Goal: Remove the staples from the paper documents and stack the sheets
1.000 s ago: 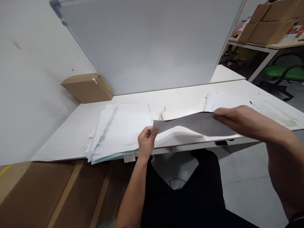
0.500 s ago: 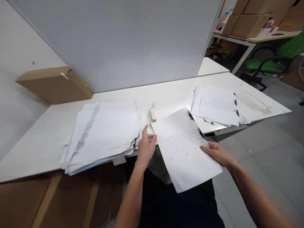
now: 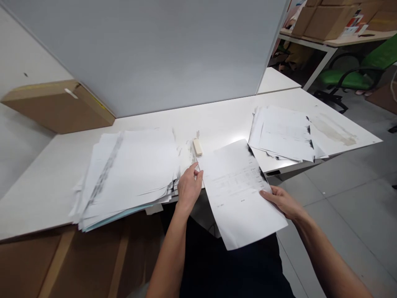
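My right hand pinches the right edge of a white paper sheet, thumb on top and fingers beneath. The sheet has faint print and black smudges along its upper right edge. It is tilted over the table's front edge and my lap. At the sheet's left edge is my left hand, its fingers loosely bent and the thumb apart from the index finger; it does not appear to grip the paper. Just beyond that hand lies a small cream-coloured block. A thick paper stack rests to the left.
A smaller pile of smudged papers lies on the right of the white table. A whiteboard stands along the back, with a cardboard box at its left. A green chair stands at far right.
The sheet, earlier held nearly edge-on between both hands, has turned face up and tilted down toward my lap. My left hand has loosened from its edge; my right hand has moved down with it.
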The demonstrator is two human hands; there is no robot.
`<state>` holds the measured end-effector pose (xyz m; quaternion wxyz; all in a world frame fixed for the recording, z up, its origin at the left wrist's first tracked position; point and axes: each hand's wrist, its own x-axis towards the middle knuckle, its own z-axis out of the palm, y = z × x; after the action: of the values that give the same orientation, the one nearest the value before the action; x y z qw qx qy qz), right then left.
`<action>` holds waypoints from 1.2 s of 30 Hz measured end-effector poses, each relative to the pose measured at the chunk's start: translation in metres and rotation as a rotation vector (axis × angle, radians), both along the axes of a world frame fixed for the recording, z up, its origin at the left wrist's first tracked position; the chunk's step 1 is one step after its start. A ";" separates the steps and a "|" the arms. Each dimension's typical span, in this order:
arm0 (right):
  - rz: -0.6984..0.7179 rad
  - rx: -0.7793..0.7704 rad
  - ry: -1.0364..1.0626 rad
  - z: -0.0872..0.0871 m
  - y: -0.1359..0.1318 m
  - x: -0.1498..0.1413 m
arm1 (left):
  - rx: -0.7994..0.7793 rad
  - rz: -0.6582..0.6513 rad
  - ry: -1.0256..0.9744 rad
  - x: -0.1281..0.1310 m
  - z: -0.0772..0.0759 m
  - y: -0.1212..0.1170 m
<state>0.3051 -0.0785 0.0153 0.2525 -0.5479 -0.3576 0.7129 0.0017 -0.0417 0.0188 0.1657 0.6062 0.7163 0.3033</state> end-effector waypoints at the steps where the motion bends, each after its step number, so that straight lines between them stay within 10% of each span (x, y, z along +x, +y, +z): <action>1: 0.002 -0.004 0.004 -0.001 0.000 0.000 | -0.015 0.008 0.018 0.000 0.001 0.001; 29: -0.015 0.013 -0.024 -0.008 0.004 -0.004 | -0.165 -0.006 0.360 0.005 0.014 0.023; 36: -0.252 0.078 -0.175 0.018 0.009 0.018 | 0.096 -0.096 0.350 0.010 0.005 0.001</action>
<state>0.3231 -0.0694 0.0328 0.3287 -0.6382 -0.3340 0.6108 0.0122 -0.0407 0.0237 0.0236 0.6903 0.6893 0.2185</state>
